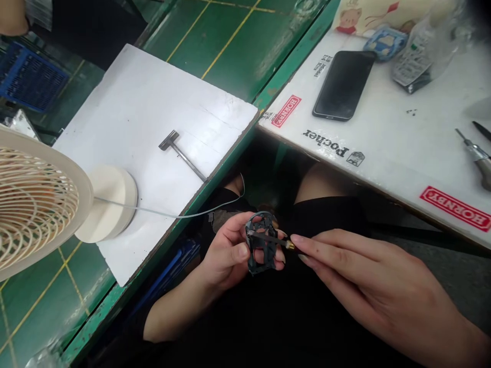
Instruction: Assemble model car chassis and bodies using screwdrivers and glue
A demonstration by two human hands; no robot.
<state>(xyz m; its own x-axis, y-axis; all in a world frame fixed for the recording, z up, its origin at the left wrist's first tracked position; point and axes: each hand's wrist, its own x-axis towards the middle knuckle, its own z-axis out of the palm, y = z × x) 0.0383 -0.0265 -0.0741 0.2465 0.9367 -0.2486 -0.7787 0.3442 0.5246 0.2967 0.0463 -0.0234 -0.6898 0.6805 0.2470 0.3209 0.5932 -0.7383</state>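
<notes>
Above a black-clothed lap (268,319), gripping a black openwork plastic-looking frame (270,253) in left hand (230,253) and a slim brass-collared metal tool (270,237) in right hand (368,278); seemingly mid-work, with unclear remainder.

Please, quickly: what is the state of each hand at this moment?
Left hand: closed, holding the dark frame-like part.
Right hand: closed in a pinch grip, holding a thin tool.

Black part (261,224), gold-collared tool (290,245), cream fan (38,199), black phone (345,84), red labels (456,208), yellow-lined green floor (226,30)
</notes>
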